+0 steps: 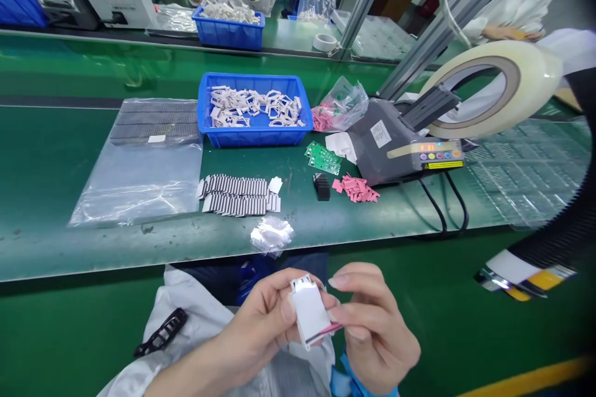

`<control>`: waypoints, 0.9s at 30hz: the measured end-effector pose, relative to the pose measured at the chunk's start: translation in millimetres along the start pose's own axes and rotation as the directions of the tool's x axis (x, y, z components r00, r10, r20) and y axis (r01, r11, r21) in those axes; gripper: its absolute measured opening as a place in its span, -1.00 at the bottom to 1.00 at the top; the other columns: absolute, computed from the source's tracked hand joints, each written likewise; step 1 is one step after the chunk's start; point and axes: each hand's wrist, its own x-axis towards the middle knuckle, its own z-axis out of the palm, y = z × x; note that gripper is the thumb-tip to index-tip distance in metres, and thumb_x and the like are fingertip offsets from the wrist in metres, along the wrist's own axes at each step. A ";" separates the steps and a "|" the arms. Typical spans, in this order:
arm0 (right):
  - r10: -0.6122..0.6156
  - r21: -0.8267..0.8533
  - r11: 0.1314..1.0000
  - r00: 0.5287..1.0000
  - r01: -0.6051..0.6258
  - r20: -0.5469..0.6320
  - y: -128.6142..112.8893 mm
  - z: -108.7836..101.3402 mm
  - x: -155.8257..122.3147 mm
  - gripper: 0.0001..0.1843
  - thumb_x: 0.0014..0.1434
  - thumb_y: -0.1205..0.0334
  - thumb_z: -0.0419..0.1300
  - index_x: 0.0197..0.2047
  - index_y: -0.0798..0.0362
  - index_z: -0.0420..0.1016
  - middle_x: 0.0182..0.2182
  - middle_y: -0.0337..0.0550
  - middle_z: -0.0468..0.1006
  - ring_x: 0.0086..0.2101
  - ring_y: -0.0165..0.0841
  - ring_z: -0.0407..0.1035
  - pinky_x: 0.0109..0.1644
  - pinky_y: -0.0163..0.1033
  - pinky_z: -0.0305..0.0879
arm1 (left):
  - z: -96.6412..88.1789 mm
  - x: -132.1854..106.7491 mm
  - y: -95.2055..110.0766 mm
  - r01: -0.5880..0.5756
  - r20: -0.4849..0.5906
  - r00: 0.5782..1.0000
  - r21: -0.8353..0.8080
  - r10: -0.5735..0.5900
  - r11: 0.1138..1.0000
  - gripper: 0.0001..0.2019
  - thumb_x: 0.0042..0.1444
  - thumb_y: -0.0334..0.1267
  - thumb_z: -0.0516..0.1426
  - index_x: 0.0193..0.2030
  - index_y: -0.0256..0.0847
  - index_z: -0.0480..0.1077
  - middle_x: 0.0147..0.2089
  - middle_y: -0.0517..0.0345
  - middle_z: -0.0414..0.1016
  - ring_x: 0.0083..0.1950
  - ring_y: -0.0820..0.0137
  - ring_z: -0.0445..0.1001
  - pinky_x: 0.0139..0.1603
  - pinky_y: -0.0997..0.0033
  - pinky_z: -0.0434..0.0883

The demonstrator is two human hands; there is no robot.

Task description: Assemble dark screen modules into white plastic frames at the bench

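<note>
My left hand [265, 319] is closed around a small white rectangular part [309, 310], with the thumb on its left edge. A small frame-like end with dark slots shows at the part's top. At its lower right, a thin pink piece [331, 328] sticks out along the edge. The fingers of my right hand [379, 329] are bent and pinch this pink piece beside the white part. My right fingertips partly hide the part's right side. Both hands are in front of the bench edge, above my lap.
On the bench are a blue bin [256, 136] of white frames, rows of black-and-white pieces [239, 195], a pink pile [356, 188], black pieces [321, 187], green circuit boards [323, 157] and a tape dispenser [395, 142]. A black hose [549, 223] hangs right. Co-workers sit opposite.
</note>
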 end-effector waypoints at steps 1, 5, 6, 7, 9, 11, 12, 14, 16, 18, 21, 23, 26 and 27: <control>-0.017 -0.013 1.000 1.000 0.017 0.006 0.0 -0.3 -0.4 -0.78 0.29 0.28 0.00 -0.25 0.05 0.47 -0.21 -0.12 0.45 -0.27 -0.32 0.34 -0.29 -0.12 0.33 | -0.3 -1.0 -0.5 -0.002 0.005 1.000 0.000 0.002 1.000 -0.70 -0.05 -0.12 0.30 -0.17 -0.17 0.51 -0.28 0.17 0.59 -0.35 0.56 0.53 -0.34 0.69 0.44; -0.094 -0.130 0.986 0.993 0.103 0.068 -3.6 -2.4 2.1 -0.77 0.28 0.31 0.00 -0.27 0.09 0.49 -0.18 -0.10 0.48 -0.24 -0.30 0.36 -0.30 -0.12 0.36 | -3.0 -4.3 -1.8 -0.011 -0.002 1.000 -0.007 0.011 1.000 -0.69 -0.05 -0.11 0.30 -0.16 -0.17 0.51 -0.30 0.16 0.58 -0.36 0.55 0.53 -0.34 0.67 0.44; -0.117 -0.185 0.974 0.989 0.132 0.092 -5.4 -3.0 3.4 -0.76 0.27 0.32 0.01 -0.29 0.09 0.50 -0.19 -0.10 0.49 -0.23 -0.29 0.36 -0.29 -0.13 0.36 | -3.7 -4.7 -1.8 -0.013 -0.010 1.000 -0.011 0.013 1.000 -0.69 -0.05 -0.12 0.30 -0.16 -0.17 0.51 -0.31 0.17 0.58 -0.36 0.56 0.53 -0.34 0.67 0.44; -0.138 -0.248 0.955 0.984 0.163 0.113 -7.4 -3.7 4.7 -0.76 0.27 0.33 0.02 -0.30 0.08 0.51 -0.21 -0.11 0.50 -0.22 -0.30 0.37 -0.28 -0.14 0.36 | -4.3 -5.0 -1.7 -0.013 -0.018 1.000 -0.012 0.013 1.000 -0.69 -0.06 -0.12 0.30 -0.17 -0.18 0.51 -0.32 0.18 0.58 -0.36 0.56 0.53 -0.33 0.68 0.44; -0.179 -0.367 0.903 0.973 0.221 0.145 -11.2 -5.3 5.9 -0.77 0.25 0.33 0.04 -0.32 0.07 0.53 -0.24 -0.14 0.50 -0.22 -0.31 0.36 -0.26 -0.17 0.35 | -4.9 -5.0 -1.3 -0.010 -0.029 1.000 -0.012 0.010 1.000 -0.69 -0.07 -0.12 0.31 -0.19 -0.19 0.52 -0.35 0.19 0.57 -0.37 0.57 0.52 -0.33 0.69 0.43; -0.217 -0.447 0.851 0.960 0.274 0.175 -13.6 -7.1 4.9 -0.77 0.25 0.30 0.07 -0.32 0.05 0.55 -0.24 -0.16 0.51 -0.22 -0.32 0.35 -0.24 -0.18 0.34 | -4.8 -4.6 -1.0 -0.008 -0.043 0.999 -0.012 0.007 1.000 -0.69 -0.08 -0.13 0.32 -0.19 -0.19 0.52 -0.35 0.20 0.57 -0.38 0.58 0.51 -0.34 0.69 0.43; -0.226 -0.472 0.833 0.956 0.288 0.185 -14.2 -8.1 3.8 -0.78 0.25 0.27 0.08 -0.31 0.05 0.56 -0.23 -0.16 0.51 -0.22 -0.32 0.35 -0.23 -0.18 0.34 | -4.6 -4.4 -0.9 -0.009 -0.047 0.999 -0.013 0.008 1.000 -0.70 -0.09 -0.14 0.33 -0.19 -0.19 0.52 -0.34 0.20 0.57 -0.39 0.59 0.51 -0.34 0.70 0.43; -0.227 -0.495 0.816 0.953 0.299 0.201 -14.0 -9.8 1.0 -0.77 0.26 0.23 0.08 -0.28 0.05 0.56 -0.20 -0.16 0.51 -0.22 -0.33 0.35 -0.21 -0.17 0.34 | -4.3 -4.1 -1.0 -0.019 -0.043 0.999 -0.014 0.019 1.000 -0.70 -0.09 -0.15 0.33 -0.20 -0.18 0.51 -0.34 0.23 0.57 -0.39 0.61 0.51 -0.35 0.72 0.42; -0.218 -0.504 0.814 0.956 0.290 0.197 -12.8 -10.7 -1.5 -0.76 0.27 0.21 0.07 -0.26 0.06 0.56 -0.19 -0.14 0.51 -0.21 -0.32 0.35 -0.19 -0.17 0.35 | -4.4 -4.1 -1.2 -0.036 -0.029 0.999 -0.017 0.036 0.999 -0.71 -0.09 -0.14 0.33 -0.21 -0.18 0.51 -0.36 0.25 0.57 -0.39 0.62 0.51 -0.35 0.74 0.40; -0.212 -0.508 0.814 0.958 0.283 0.194 -11.2 -10.4 -3.3 -0.74 0.28 0.20 0.05 -0.26 0.09 0.55 -0.19 -0.12 0.51 -0.20 -0.31 0.36 -0.19 -0.17 0.36 | -4.7 -4.4 -1.2 -0.053 -0.018 0.998 -0.020 0.052 0.998 -0.71 -0.08 -0.14 0.32 -0.20 -0.18 0.50 -0.35 0.25 0.58 -0.38 0.63 0.51 -0.35 0.75 0.39; -0.220 -0.509 0.815 0.960 0.278 0.171 -10.0 -7.6 -5.6 -0.77 0.27 0.24 0.06 -0.28 0.13 0.52 -0.20 -0.11 0.52 -0.20 -0.29 0.38 -0.21 -0.16 0.37 | -4.8 -4.5 -0.4 -0.069 -0.001 0.998 -0.020 0.069 0.997 -0.71 -0.06 -0.16 0.31 -0.17 -0.16 0.49 -0.26 0.22 0.61 -0.31 0.59 0.54 -0.32 0.72 0.41; -0.227 -0.496 0.833 0.969 0.245 0.099 -11.2 -4.7 -6.5 -0.84 0.23 0.30 0.10 -0.31 0.13 0.48 -0.23 -0.13 0.52 -0.21 -0.30 0.40 -0.23 -0.16 0.38 | -4.3 -4.1 0.4 -0.074 0.006 0.997 -0.015 0.074 0.997 -0.72 -0.05 -0.16 0.31 -0.16 -0.14 0.49 -0.19 0.20 0.62 -0.22 0.53 0.56 -0.26 0.68 0.43; -0.193 -0.471 0.864 0.981 0.178 0.018 -15.8 -0.8 -5.5 -0.87 0.21 0.30 0.14 -0.38 0.09 0.44 -0.31 -0.20 0.51 -0.25 -0.34 0.39 -0.27 -0.19 0.38 | -3.4 -2.8 1.1 -0.091 0.012 0.996 -0.008 0.092 0.996 -0.73 -0.02 -0.17 0.29 -0.15 -0.13 0.48 -0.15 0.21 0.61 -0.17 0.51 0.56 -0.22 0.65 0.44; -0.183 -0.471 0.865 0.983 0.172 0.022 -17.6 0.1 -4.6 -0.85 0.21 0.28 0.15 -0.39 0.08 0.44 -0.33 -0.21 0.50 -0.26 -0.35 0.39 -0.28 -0.19 0.38 | -3.1 -2.4 1.2 -0.100 0.016 0.995 -0.007 0.100 0.995 -0.73 -0.02 -0.18 0.29 -0.15 -0.14 0.48 -0.15 0.21 0.61 -0.18 0.52 0.56 -0.22 0.66 0.44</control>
